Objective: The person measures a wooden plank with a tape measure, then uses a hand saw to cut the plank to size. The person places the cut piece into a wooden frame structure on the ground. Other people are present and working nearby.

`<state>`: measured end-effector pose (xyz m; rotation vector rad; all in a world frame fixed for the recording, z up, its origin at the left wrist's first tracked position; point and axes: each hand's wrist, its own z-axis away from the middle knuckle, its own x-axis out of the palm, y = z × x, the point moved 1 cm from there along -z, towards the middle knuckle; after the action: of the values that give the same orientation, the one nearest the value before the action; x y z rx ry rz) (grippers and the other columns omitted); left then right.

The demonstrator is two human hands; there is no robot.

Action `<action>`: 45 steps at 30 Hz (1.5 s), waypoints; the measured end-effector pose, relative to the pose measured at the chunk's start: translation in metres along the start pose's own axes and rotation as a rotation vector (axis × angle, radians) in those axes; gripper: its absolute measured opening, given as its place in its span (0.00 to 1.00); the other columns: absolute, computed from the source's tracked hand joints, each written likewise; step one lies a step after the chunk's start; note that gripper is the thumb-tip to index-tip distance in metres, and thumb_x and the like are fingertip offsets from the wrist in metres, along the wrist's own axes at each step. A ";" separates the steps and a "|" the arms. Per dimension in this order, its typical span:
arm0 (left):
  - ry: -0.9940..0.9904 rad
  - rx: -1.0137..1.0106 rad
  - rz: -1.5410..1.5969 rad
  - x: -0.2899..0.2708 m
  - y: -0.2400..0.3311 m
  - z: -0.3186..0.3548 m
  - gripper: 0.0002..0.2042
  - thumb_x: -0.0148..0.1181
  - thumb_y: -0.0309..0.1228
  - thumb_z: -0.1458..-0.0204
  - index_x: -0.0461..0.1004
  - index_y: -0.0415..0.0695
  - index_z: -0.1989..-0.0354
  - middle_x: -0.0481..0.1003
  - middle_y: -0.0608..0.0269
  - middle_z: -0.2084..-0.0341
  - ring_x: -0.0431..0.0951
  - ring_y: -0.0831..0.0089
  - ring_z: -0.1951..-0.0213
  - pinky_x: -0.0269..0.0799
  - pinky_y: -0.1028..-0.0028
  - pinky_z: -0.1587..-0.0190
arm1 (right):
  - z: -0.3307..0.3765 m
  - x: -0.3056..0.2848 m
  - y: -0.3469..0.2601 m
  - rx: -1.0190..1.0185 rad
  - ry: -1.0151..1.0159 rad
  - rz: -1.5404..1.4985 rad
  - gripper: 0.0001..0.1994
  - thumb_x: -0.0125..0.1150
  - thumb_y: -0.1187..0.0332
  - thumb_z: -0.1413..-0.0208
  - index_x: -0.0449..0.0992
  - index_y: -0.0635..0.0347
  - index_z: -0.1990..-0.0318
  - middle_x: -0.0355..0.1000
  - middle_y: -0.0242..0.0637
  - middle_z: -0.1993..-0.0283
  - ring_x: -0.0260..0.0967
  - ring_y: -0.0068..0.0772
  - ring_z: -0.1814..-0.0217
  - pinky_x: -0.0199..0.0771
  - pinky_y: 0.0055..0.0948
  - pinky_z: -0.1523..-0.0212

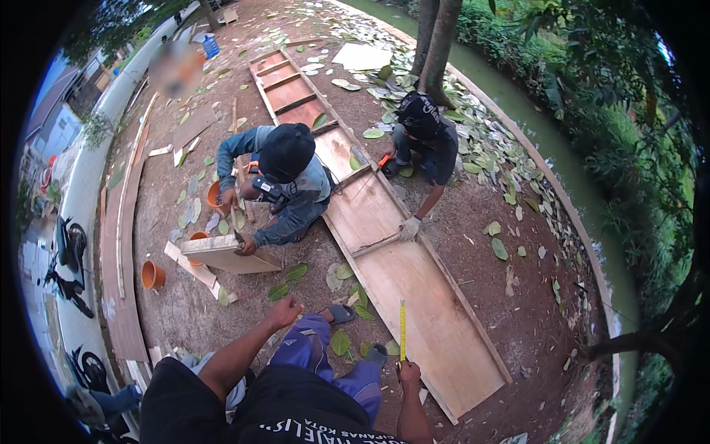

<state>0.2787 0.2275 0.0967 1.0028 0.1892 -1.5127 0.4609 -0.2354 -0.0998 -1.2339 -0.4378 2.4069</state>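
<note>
My right hand (409, 374) is closed around a tape measure, and its yellow blade (403, 325) stands out over the long wooden panel (421, 311). Thin battens and raised edges frame this panel, which lies on the ground. My left hand (284, 313) hovers above the dirt near my sandal (341, 314), its fingers curled; whether they hold anything is too small to tell. Ahead, a crouching person in a denim jacket (292, 214) steadies a shallow wooden box (229, 255). Across the panel, another crouching person (425, 148) rests a gloved hand (409, 228) on its edge and holds something orange.
Orange buckets (153, 275) and wood offcuts (196, 271) are at the left. Long boards (122, 281) lie beside a pale wall. Green leaves (340, 342) litter the soil. A tree trunk (435, 55) and a water channel (547, 152) are at the right.
</note>
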 end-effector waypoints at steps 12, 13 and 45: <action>0.252 -0.648 0.510 0.258 -0.222 0.316 0.27 0.63 0.53 0.47 0.84 0.35 0.59 0.82 0.37 0.61 0.84 0.47 0.55 0.77 0.55 0.52 | 0.021 -0.160 -0.004 -0.125 -0.321 0.276 0.18 0.58 0.61 0.43 0.75 0.67 0.79 0.70 0.43 0.84 0.68 0.36 0.87 0.67 0.38 0.85; 0.254 -0.698 0.534 0.284 -0.229 0.330 0.27 0.63 0.52 0.47 0.84 0.35 0.59 0.82 0.37 0.61 0.84 0.47 0.55 0.76 0.55 0.52 | 0.014 -0.162 -0.007 -0.118 -0.350 0.293 0.18 0.58 0.61 0.43 0.75 0.67 0.79 0.70 0.42 0.84 0.68 0.36 0.87 0.68 0.39 0.85; 0.794 -0.159 1.961 -0.135 -0.288 0.184 0.24 0.49 0.50 0.30 0.75 0.41 0.41 0.77 0.57 0.49 0.76 0.69 0.45 0.73 0.67 0.43 | 0.487 0.267 -0.559 -1.209 -1.097 0.654 0.23 0.51 0.51 0.31 0.77 0.68 0.51 0.78 0.61 0.54 0.77 0.62 0.49 0.74 0.49 0.50</action>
<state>-0.0761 0.2768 0.1769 0.9600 -0.1443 0.6808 0.0331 0.3344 0.2366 -0.0812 -2.3397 3.2760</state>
